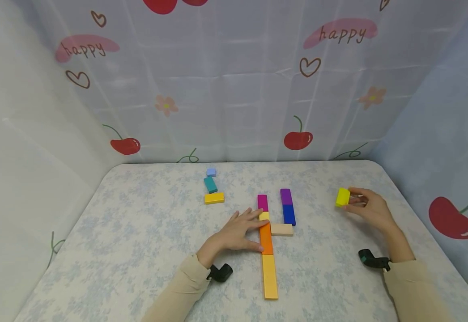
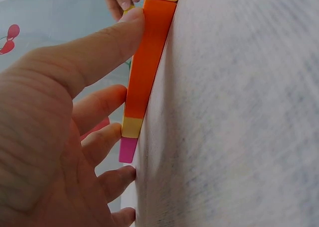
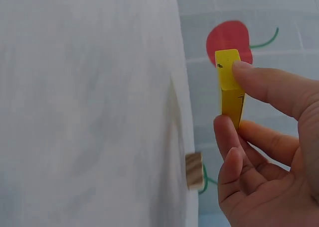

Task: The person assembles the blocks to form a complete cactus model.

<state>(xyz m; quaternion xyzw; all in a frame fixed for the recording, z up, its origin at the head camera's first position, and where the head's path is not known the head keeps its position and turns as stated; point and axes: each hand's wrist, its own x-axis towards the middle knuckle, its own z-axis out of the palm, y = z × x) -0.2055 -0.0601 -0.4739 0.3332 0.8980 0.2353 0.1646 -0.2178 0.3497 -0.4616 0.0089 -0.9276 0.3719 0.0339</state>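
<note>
My left hand (image 1: 238,232) lies along a row of blocks, fingers spread and fairly straight. Its thumb and index fingertip are at the orange block (image 1: 266,239); in the left wrist view they meet that block's (image 2: 149,53) side. The row has a magenta block (image 1: 262,202) and a small pale yellow block (image 1: 264,216) at the far end, and a long light-orange block (image 1: 270,277) nearest me. Over at the right, my right hand (image 1: 372,210) pinches a bright yellow block (image 3: 230,82) between thumb and fingers, close over the table.
A beige wooden block (image 1: 282,230) juts right from the row. Beyond it lie a blue block (image 1: 288,214) and a purple block (image 1: 286,196) end to end. Farther left are a golden-yellow block (image 1: 214,198), a teal block (image 1: 210,184) and a light-blue block (image 1: 211,172). Printed curtains surround the table.
</note>
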